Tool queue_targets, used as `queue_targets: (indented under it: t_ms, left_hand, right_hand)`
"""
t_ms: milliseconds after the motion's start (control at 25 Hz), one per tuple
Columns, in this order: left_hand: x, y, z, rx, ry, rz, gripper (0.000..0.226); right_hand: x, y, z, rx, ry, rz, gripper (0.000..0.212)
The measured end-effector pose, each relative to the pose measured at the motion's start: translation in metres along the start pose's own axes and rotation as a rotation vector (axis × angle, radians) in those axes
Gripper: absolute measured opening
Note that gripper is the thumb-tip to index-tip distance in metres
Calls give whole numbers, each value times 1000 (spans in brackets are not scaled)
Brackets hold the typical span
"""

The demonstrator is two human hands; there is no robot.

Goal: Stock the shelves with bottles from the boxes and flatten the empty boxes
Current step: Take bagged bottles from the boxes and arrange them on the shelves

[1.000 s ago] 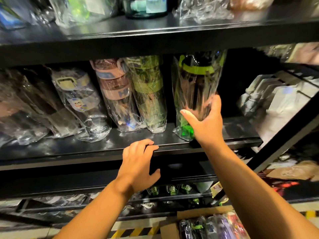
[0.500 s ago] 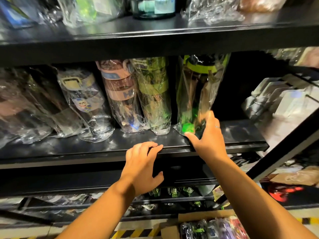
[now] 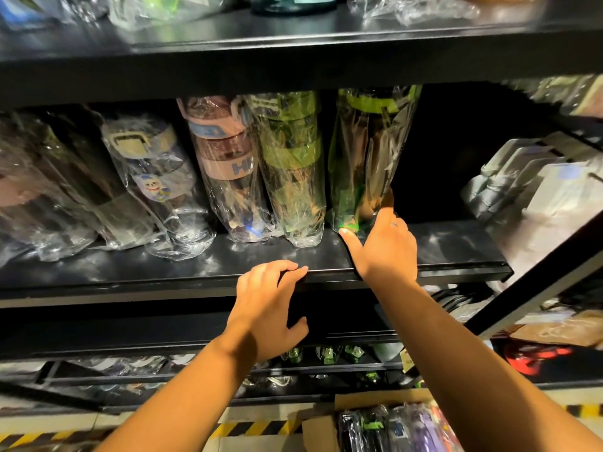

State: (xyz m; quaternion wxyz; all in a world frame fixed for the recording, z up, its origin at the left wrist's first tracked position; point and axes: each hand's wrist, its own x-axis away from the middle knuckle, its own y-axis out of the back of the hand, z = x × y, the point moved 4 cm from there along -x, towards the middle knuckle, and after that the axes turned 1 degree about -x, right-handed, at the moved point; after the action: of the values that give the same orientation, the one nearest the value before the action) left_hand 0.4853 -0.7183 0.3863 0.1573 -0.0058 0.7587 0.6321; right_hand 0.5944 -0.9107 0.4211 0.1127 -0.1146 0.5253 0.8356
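A green-and-black bottle (image 3: 365, 151) in clear plastic wrap stands upright on the black middle shelf (image 3: 163, 272), the rightmost of a row. My right hand (image 3: 385, 249) holds its base, with the thumb along the front bottom edge and the fingers round the right side. My left hand (image 3: 264, 308) hooks its fingers over the shelf's front edge, thumb below. To the left stand an olive bottle (image 3: 290, 164), a pink bottle (image 3: 225, 164) and a cartoon-labelled bottle (image 3: 153, 177), all wrapped. At the bottom is an open cardboard box (image 3: 326, 432) with several wrapped bottles (image 3: 391, 429).
The upper shelf (image 3: 293, 60) hangs close above the bottle tops. Right of the green bottle the shelf is dark and bare. Grey packaged goods (image 3: 535, 177) fill the neighbouring rack at the right. Lower shelves carry small items. Yellow-black tape (image 3: 254, 429) marks the floor.
My right hand has slid down the green-and-black bottle from its middle to its base, and the bottle now stands further back and upright. My left hand has stayed on the shelf edge.
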Motion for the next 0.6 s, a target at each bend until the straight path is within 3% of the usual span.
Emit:
queue_targets:
  t_ms: [240, 400, 480, 600]
  left_hand:
    - [11, -4, 3, -63, -54, 2, 86]
    - [57, -8, -1, -139, 42, -20, 91]
    - [102, -21, 17, -115, 154, 23, 90]
    - [193, -34, 65, -123, 319, 175, 89]
  right_hand:
    - [27, 0, -13, -55, -22, 44, 81]
    - [125, -13, -4, -34, 98, 94, 70]
    - [182, -38, 19, -17, 212, 238, 73]
    - [261, -82, 63, 95, 322, 595, 76]
